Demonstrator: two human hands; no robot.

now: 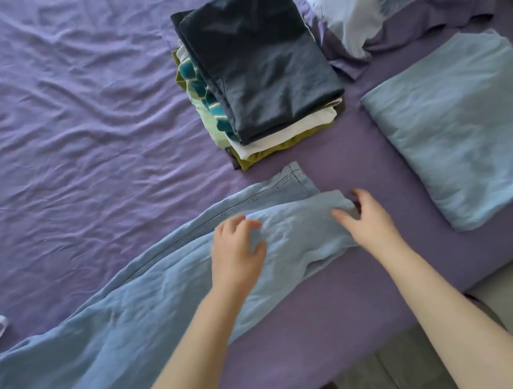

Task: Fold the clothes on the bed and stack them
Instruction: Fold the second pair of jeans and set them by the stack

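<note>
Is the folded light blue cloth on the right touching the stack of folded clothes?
Apart. The head view shows bare purple sheet between the folded light blue cloth and the stack of folded clothes.

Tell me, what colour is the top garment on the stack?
Dark navy, seen in the head view.

No text, label, brand, number or sign can be read anywhere on the clothes, the bedding or the bed.
</note>
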